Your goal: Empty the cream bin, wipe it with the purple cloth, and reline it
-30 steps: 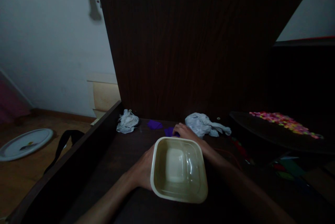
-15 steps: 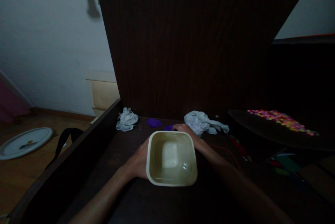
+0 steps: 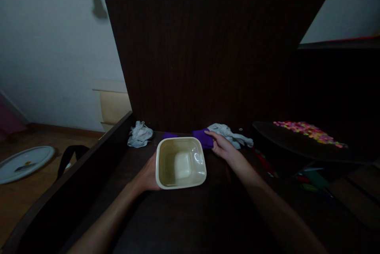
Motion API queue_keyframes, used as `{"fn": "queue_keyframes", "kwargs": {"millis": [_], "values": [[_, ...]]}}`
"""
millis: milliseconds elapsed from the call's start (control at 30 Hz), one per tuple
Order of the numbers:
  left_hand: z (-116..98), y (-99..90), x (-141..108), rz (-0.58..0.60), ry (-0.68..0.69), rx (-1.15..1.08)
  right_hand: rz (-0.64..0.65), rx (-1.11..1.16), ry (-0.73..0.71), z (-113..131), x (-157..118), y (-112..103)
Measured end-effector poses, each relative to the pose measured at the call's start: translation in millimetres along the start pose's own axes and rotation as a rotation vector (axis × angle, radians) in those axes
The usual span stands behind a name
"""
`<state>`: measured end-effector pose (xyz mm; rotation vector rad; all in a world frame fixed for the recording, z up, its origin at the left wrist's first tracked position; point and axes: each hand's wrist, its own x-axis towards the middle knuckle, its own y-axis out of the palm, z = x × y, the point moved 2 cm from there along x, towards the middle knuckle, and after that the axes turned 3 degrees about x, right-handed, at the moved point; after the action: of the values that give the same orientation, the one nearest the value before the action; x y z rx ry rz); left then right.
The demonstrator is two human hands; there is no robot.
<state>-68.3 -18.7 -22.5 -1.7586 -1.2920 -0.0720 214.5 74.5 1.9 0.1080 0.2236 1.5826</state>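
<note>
My left hand (image 3: 149,174) grips the left side of a cream plastic tub (image 3: 181,163), squarish with rounded corners, its open mouth tilted toward me; nothing shows inside it. Behind the tub's right rim, my right hand (image 3: 220,144) pinches a folded purple cloth (image 3: 203,138) between thumb and fingers. A second purple piece (image 3: 170,135) lies at the back, partly hidden by the tub. Just past my right hand rests a crumpled whitish plastic bag (image 3: 230,133). Another crumpled bag (image 3: 140,134) sits in the back left corner.
A dark raised side board (image 3: 89,163) runs along the left, and a tall dark wooden panel (image 3: 202,56) stands at the back. To the right, a string of colourful beads or flowers (image 3: 308,132) lies on a dark surface. A white oval tray (image 3: 28,163) is on the floor.
My right hand has lifted the purple cloth and turned it into view beside the tub. The tub has shifted a little left and up in view, still in my left hand.
</note>
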Motion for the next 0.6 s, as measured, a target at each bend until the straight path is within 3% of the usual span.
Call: {"fn": "queue_keyframes", "kwargs": {"millis": [133, 433, 600], "values": [[0, 2.4, 2, -0.041, 0.025, 0.038, -0.007, 0.091, 0.040, 17, -18, -2], [7, 21.2, 14, -0.084, 0.048, 0.171, -0.061, 0.217, -0.112, 71, -77, -18], [10, 27.0, 17, -0.125, 0.140, 0.283, 0.024, 0.205, -0.105, 76, -112, -11]]}}
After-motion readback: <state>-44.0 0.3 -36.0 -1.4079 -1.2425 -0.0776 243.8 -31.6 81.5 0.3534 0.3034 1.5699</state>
